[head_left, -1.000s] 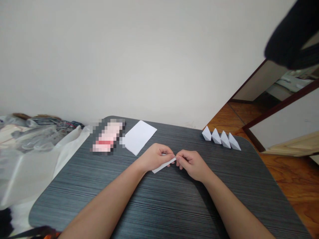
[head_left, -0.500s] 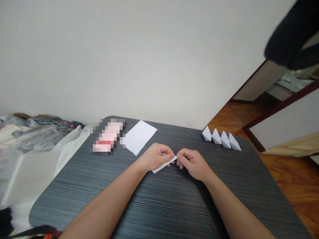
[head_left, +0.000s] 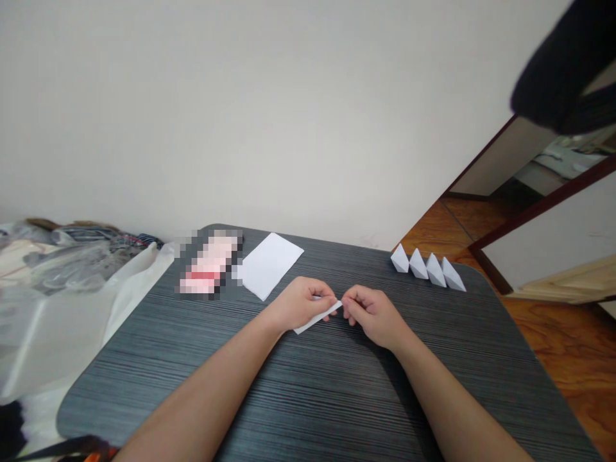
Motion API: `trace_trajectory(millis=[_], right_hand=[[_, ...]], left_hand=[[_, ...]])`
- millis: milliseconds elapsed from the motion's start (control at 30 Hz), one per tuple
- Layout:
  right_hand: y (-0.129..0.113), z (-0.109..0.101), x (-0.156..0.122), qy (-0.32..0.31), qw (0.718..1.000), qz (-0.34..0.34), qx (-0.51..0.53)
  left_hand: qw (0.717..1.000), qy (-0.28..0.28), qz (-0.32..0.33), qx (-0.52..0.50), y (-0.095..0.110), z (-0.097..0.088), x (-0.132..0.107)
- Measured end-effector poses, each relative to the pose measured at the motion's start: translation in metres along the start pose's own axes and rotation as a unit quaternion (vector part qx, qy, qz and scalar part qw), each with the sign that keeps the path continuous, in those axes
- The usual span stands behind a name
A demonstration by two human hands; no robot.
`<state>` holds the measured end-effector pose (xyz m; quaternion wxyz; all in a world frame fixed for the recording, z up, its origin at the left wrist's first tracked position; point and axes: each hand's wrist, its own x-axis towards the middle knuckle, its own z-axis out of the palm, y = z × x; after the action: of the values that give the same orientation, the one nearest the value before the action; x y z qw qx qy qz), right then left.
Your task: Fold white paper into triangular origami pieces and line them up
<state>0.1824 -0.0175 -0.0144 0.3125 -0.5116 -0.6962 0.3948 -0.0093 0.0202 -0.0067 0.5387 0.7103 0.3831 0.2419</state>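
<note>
A narrow folded strip of white paper (head_left: 315, 319) is held low over the middle of the dark table. My left hand (head_left: 308, 301) pinches it between thumb and fingers near its far end and covers part of it. At the strip's right tip, the thumb and forefinger of my right hand (head_left: 368, 312) are pressed together on the paper. Beyond my left hand lies a flat white stack of paper (head_left: 272, 264). Several pointed folded paper shapes (head_left: 418, 264) stand in a row at the table's far right.
The dark wood-grain table (head_left: 308, 398) meets a pale wall (head_left: 289, 115). A blurred-out pink and black object (head_left: 209, 263) lies at the back left. Plastic-wrapped items (head_left: 72, 269) crowd the left side. Wooden floor (head_left: 543, 333) shows on the right.
The fingers of my right hand have shifted very slightly at the strip's tip. My left hand and the other things look the same.
</note>
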Motion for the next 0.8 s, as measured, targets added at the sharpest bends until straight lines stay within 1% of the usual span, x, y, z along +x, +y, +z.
trace_trajectory(millis=[267,433,567,667,733,800], right_hand=[[0.003,0.0,0.001,0.01,0.999,0.009,0.045],[0.002,0.0,0.0,-0.018,1.0,0.008,0.022],[0.002,-0.002,0.001,-0.011,1.0,0.006,0.009],[0.005,-0.003,0.002,0.015,1.0,0.002,0.013],[0.009,-0.004,0.002,0.044,0.998,0.006,0.036],[0.012,-0.004,0.001,0.064,0.994,0.019,0.081]], left_hand=[[1.0,0.006,-0.01,-0.001,0.003,0.0,-0.001],[1.0,-0.006,-0.004,-0.006,0.002,0.0,-0.001],[1.0,-0.008,0.006,-0.015,0.003,-0.001,-0.001],[0.996,-0.016,-0.019,-0.081,0.0,-0.004,0.001],[0.985,-0.008,-0.041,-0.166,-0.004,-0.006,0.003],[0.97,-0.001,-0.051,-0.237,-0.009,-0.007,0.004]])
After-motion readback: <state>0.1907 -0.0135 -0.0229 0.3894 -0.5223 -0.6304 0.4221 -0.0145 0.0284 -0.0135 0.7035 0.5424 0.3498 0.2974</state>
